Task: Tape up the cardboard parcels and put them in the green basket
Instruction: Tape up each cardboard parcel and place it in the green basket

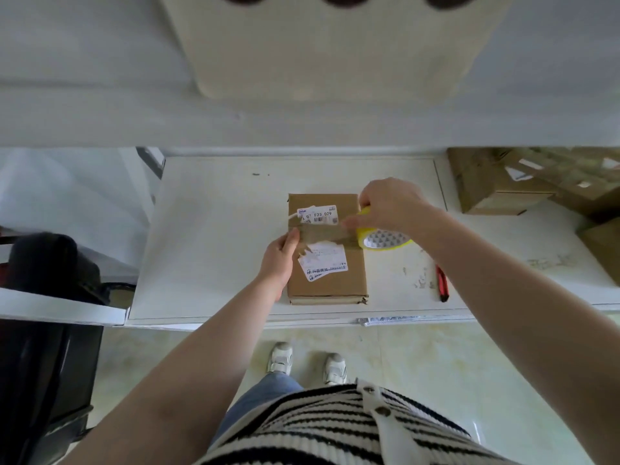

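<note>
Head view: a flat brown cardboard parcel (327, 250) is steadied on the white counter (214, 236) by the left hand (280, 260), fingers straight at its 9 o'clock edge; a yellow tape roll (382, 238) at 3 o'clock is grasped by the right hand (391, 206).

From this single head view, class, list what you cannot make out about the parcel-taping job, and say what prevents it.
- Green basket: not in the head view, so its place is unknown.
- Label print on the parcel: too small and blurred to read fully.
- Tape roll: its far part is hidden under the right hand.
- Red tool: partly covered by the right forearm; its type is unclear.
- Boxes at right: cut off by the frame edge.
</note>
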